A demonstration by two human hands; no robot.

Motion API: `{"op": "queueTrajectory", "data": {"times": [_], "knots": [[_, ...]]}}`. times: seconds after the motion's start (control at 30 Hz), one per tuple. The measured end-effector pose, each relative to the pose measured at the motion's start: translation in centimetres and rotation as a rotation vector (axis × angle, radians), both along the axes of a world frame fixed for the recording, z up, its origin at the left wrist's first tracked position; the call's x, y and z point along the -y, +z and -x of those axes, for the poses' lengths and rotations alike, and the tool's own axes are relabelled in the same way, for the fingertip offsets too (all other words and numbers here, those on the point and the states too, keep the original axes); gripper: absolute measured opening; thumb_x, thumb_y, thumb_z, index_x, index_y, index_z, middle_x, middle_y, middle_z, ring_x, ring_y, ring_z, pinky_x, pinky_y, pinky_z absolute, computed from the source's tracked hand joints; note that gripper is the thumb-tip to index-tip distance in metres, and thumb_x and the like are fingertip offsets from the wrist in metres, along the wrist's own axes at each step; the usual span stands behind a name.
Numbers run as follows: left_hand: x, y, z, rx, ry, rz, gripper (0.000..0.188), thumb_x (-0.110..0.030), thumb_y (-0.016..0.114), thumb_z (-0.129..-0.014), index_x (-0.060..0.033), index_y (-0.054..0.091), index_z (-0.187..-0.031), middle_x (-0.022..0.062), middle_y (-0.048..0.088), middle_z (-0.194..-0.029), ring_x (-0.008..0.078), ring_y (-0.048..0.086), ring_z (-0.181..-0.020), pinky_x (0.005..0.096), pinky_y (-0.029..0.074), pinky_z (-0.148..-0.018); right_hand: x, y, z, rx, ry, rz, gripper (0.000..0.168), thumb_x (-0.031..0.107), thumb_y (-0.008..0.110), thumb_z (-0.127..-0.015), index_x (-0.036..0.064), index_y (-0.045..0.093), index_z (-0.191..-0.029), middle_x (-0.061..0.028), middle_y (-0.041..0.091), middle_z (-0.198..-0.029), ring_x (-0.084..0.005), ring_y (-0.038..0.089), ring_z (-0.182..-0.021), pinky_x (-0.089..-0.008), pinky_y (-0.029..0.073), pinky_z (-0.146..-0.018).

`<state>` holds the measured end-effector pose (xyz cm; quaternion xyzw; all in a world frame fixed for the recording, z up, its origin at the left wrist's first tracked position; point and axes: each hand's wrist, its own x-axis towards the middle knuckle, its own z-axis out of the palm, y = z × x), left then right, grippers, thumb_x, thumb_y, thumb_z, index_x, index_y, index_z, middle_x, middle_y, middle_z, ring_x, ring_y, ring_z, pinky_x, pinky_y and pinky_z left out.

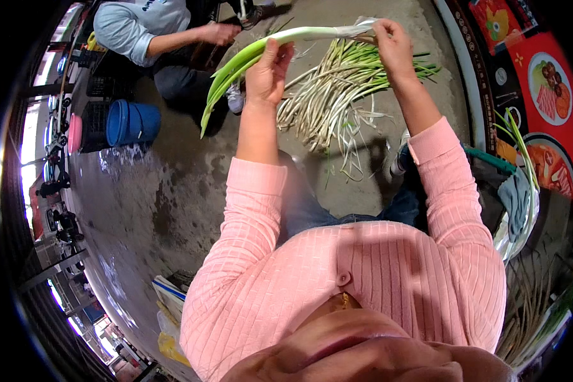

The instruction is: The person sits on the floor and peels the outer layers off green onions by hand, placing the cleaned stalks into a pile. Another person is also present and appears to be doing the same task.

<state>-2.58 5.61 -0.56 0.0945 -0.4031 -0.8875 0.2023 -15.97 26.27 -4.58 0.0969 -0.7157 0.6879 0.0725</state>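
A long scallion-like stalk (286, 36), green at the left and white at the right, stretches between my hands. My left hand (270, 71) holds its green part, thumb on top and fingers behind. At the white end, my right hand (392, 47) pinches a pale, loose outer layer between thumb and fingers. Beneath and between the hands, a heap of thin green onions (334, 95) lies on the concrete floor, green tops towards the right. Thin loose strands trail from the heap's near edge.
A co-worker's hand (219, 33) is at the upper left. Left of that person's legs stand a blue bucket (132, 123), a pink basin (75, 133) and a black crate (94, 129). On the right are a blue-grey glove (514, 205), long green leaves (520, 138) and a red food-picture panel (549, 47).
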Motion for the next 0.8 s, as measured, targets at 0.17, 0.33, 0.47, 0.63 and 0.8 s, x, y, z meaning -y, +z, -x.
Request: {"op": "queueTrajectory", "data": {"times": [0.17,0.33,0.47,0.63,0.8], "knots": [[3.0,0.3,-0.6,-0.010,0.101,-0.151,0.026,-0.024,0.068,-0.080,-0.0053,0.059,-0.095,0.0056,0.064,-0.090,0.0166,0.060,-0.085,0.0270,0.050,-0.075,-3.5,-1.7,3.8,0.206,-0.057,0.269,0.028,0.024,0.060,-0.086,0.001,0.061,-0.102,-0.0021,0.059,-0.090,-0.0101,0.052,-0.081,-0.0247,0.042,-0.070],[4.9,-0.1,-1.4,-0.056,0.136,-0.337,0.029,-0.029,0.068,-0.079,-0.0035,0.060,-0.090,0.0069,0.064,-0.087,0.0172,0.059,-0.084,0.0292,0.050,-0.075,-4.4,-1.0,3.8,0.246,0.056,0.585,0.023,0.018,0.051,-0.092,0.000,0.055,-0.105,-0.0068,0.060,-0.094,-0.0144,0.058,-0.084,-0.0265,0.046,-0.071],[4.7,-0.8,-0.8,-0.081,0.159,-0.525,0.029,-0.028,0.069,-0.078,-0.0015,0.059,-0.087,0.0097,0.063,-0.087,0.0211,0.058,-0.083,0.0357,0.049,-0.080,-2.2,1.2,1.9,0.218,0.195,0.810,0.017,0.016,0.045,-0.091,0.005,0.058,-0.095,-0.0060,0.060,-0.086,-0.0188,0.056,-0.071,-0.0325,0.045,-0.065],[5.0,-2.0,-0.4,0.196,0.211,-0.455,0.019,-0.021,0.067,-0.081,-0.0067,0.057,-0.089,0.0083,0.061,-0.092,0.0262,0.057,-0.089,0.0419,0.048,-0.085,-1.5,3.5,-0.4,0.435,0.516,1.030,0.022,0.016,0.044,-0.093,0.002,0.057,-0.103,-0.0090,0.063,-0.093,-0.0200,0.060,-0.082,-0.0353,0.048,-0.076],[4.8,-0.9,-0.8,0.183,0.225,-0.403,0.020,-0.015,0.060,-0.085,-0.0025,0.056,-0.100,0.0084,0.062,-0.098,0.0269,0.057,-0.098,0.0442,0.045,-0.091,-4.6,0.5,3.2,0.515,0.607,1.186,0.017,0.015,0.047,-0.092,0.005,0.047,-0.078,-0.0059,0.047,-0.075,-0.0190,0.049,-0.076,-0.0332,0.041,-0.078]]}}
